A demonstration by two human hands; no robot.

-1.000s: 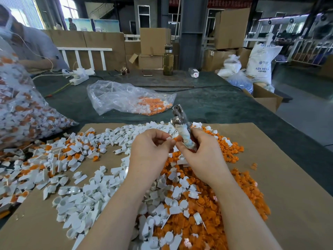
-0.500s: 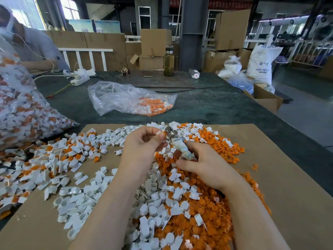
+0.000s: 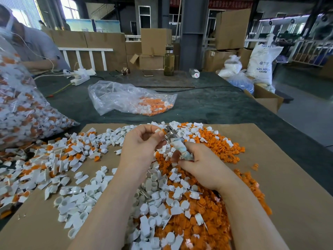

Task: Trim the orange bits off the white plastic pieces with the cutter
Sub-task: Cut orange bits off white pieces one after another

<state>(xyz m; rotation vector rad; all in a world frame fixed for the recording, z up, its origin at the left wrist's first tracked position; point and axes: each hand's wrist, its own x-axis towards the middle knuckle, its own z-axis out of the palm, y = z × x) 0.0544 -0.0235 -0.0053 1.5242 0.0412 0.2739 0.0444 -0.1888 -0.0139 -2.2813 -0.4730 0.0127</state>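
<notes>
My right hand (image 3: pixel 200 166) grips the cutter (image 3: pixel 177 143) by its taped handles, metal jaws pointing up and left. My left hand (image 3: pixel 142 143) pinches a small white piece with an orange bit (image 3: pixel 161 131) at the cutter's jaws. Below both hands lies a heap of orange bits (image 3: pixel 198 222) mixed with trimmed white pieces (image 3: pixel 158 195). More white pieces, some still with orange on them (image 3: pixel 54 156), are spread over the left of the cardboard sheet (image 3: pixel 288 177).
A big clear bag of untrimmed pieces (image 3: pixel 21 109) bulges at the left. A flatter bag with orange bits (image 3: pixel 133 100) lies on the green table beyond the cardboard. A person (image 3: pixel 30 44) sits far left. A bottle (image 3: pixel 168 60) and boxes stand at the back.
Both hands have dropped lower toward the pile. The cutter has tilted from upright to leaning left, and its jaws now meet the piece in my left hand.
</notes>
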